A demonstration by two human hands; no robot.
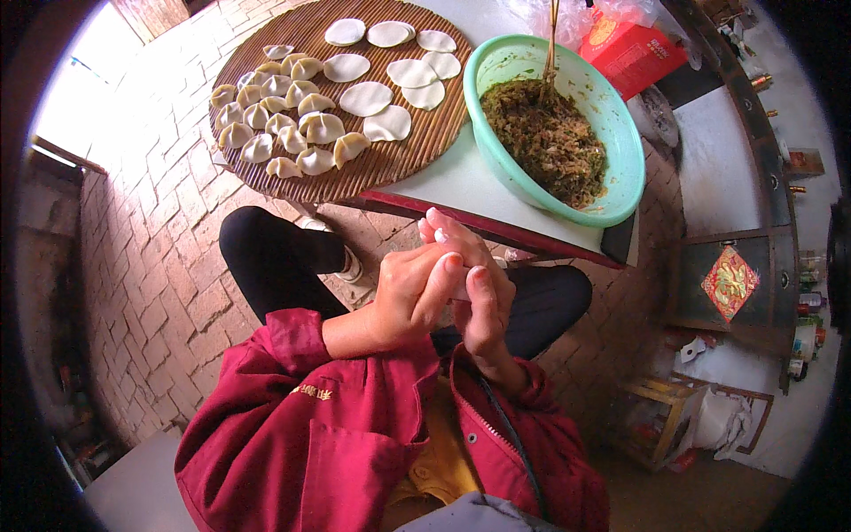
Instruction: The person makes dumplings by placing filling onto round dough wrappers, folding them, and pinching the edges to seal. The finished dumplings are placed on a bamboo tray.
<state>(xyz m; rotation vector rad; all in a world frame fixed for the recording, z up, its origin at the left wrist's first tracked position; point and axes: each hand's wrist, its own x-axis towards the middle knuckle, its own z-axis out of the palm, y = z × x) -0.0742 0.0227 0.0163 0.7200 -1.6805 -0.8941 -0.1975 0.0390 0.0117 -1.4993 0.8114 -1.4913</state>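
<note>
My left hand (409, 286) and my right hand (482, 279) are pressed together in front of my chest, thumbs side by side. A bit of pale dough (460, 286) shows between them, mostly hidden by the fingers. Beyond them, a round ribbed tray (405, 163) holds several folded dumplings (322, 128) on its left part and several flat dough wrappers (365, 99) on its right. A mint-green plastic bowl (492, 143) of minced filling (552, 146) stands right of the tray, with chopsticks (551, 46) upright in the filling.
Tray and bowl rest on a white table (439, 186) with a red edge. Behind the bowl lie a red packet (631, 60) and clear plastic bags. A dark cabinet (691, 286) stands at the right, near a wooden-framed case (655, 419). The floor (193, 266) is brick.
</note>
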